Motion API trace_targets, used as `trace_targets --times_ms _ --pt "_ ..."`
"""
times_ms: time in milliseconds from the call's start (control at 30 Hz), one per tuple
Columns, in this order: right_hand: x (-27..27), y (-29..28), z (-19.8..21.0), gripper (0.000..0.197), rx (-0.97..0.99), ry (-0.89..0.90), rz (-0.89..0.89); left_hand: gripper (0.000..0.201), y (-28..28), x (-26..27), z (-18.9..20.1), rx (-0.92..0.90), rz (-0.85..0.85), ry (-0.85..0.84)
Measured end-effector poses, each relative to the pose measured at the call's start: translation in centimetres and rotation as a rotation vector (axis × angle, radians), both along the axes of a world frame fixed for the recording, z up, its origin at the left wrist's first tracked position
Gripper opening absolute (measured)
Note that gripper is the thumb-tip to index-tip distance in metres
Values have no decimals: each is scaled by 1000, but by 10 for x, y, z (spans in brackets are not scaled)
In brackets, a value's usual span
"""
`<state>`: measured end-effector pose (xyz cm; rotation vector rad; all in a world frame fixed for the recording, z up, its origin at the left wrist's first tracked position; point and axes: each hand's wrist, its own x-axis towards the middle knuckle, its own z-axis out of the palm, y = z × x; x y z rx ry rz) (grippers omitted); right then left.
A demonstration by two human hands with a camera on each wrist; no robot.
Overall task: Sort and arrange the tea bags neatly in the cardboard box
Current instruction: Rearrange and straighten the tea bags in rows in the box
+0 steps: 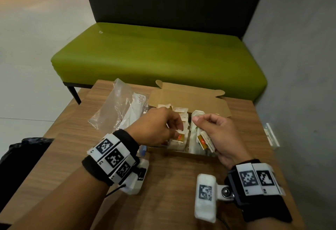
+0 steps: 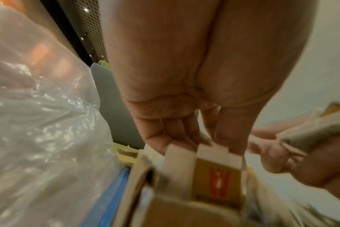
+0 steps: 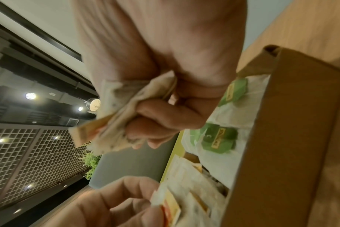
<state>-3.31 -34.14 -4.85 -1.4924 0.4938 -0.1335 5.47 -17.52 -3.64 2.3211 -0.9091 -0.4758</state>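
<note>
Cardboard box (image 1: 189,100) open on the table (image 1: 76,149), lid folded back to leave the inside free for both hands. Tea bags (image 1: 179,139) standing in rows inside, yellow-and-red tags in the left row, green tags (image 3: 219,138) in the right, probably sorted by kind. Left hand (image 1: 158,128) reaching down into the left row, fingertips pinching a yellow-tagged bag (image 2: 213,173), likely to straighten it. Right hand (image 1: 216,135) closed round a small bundle of bags (image 3: 122,116), held above the box as a supply. Clear plastic bag (image 1: 116,106) lying just left of the box.
</note>
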Motion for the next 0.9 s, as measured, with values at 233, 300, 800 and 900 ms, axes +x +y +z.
trace_targets --times_ms 233,300,800,900 --pt "3 1 -1 30 18 33 -79 12 -5 1 -11 -43 35 -81" --pt "4 1 -1 31 54 34 -106 12 -6 0 -10 -33 -15 -72" --pt "9 16 -4 42 20 17 -167 27 -1 3 0 81 -105 -235" --pt "11 19 -2 41 18 14 -174 20 -1 0 10 -125 10 -217"
